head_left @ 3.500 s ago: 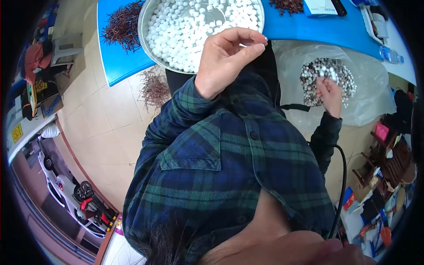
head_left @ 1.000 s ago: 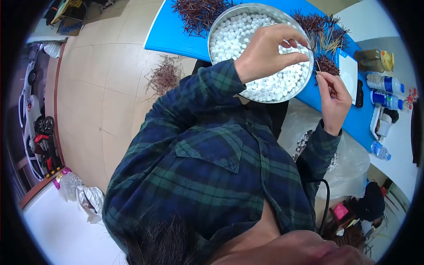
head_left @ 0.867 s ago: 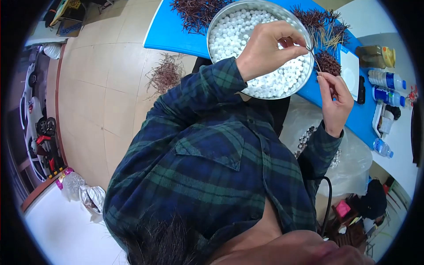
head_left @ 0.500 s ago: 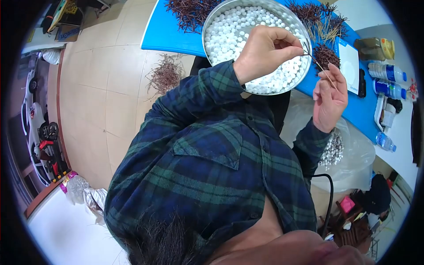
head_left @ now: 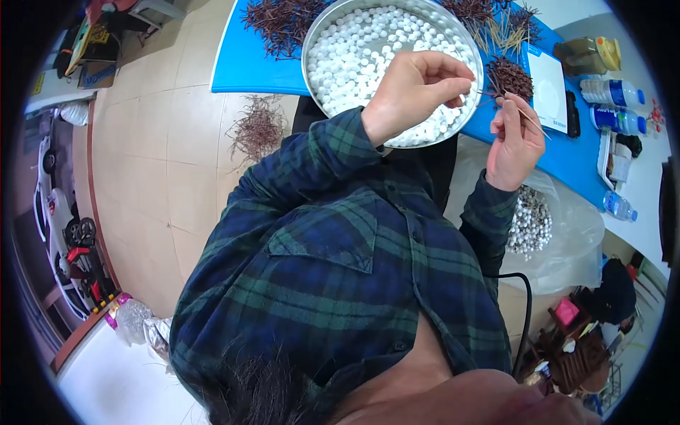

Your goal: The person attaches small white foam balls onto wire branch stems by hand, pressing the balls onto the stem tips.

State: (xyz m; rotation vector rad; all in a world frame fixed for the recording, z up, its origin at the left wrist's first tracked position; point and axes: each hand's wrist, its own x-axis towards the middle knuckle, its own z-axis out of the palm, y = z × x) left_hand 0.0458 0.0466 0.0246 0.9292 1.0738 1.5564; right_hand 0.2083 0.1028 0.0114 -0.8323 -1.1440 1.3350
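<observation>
My left hand (head_left: pixel 419 91) hovers over the round metal pan (head_left: pixel 306 67), palm down, with thumb and fingertips pinched together. What the pinch holds, if anything, is too small to make out. In my right hand (head_left: pixel 516 138), by the pan's right rim, a thin pale stick (head_left: pixel 533 120) is gripped between thumb and fingers. A fine dark strand (head_left: pixel 486 94) shows in the gap between the hands. Many small white balls (head_left: pixel 375 60) lie in the pan. A bundle of dark reddish-brown twigs (head_left: pixel 510 76) sits just beyond my right hand.
The blue tabletop (head_left: pixel 262 71) bears more dark twigs (head_left: pixel 283 25), pale sticks (head_left: pixel 503 35), a white sheet (head_left: pixel 547 88) and a black object (head_left: pixel 572 113). Bottles (head_left: pixel 613 92) stand at right. Loose twigs (head_left: pixel 256 131) lie on the floor; a plastic bag (head_left: pixel 567 234) holds silvery-white beads.
My left hand has moved off the stick's end, leaving a gap. My right hand has closed further around the stick and shifted slightly up and left. The whole view has shifted a little.
</observation>
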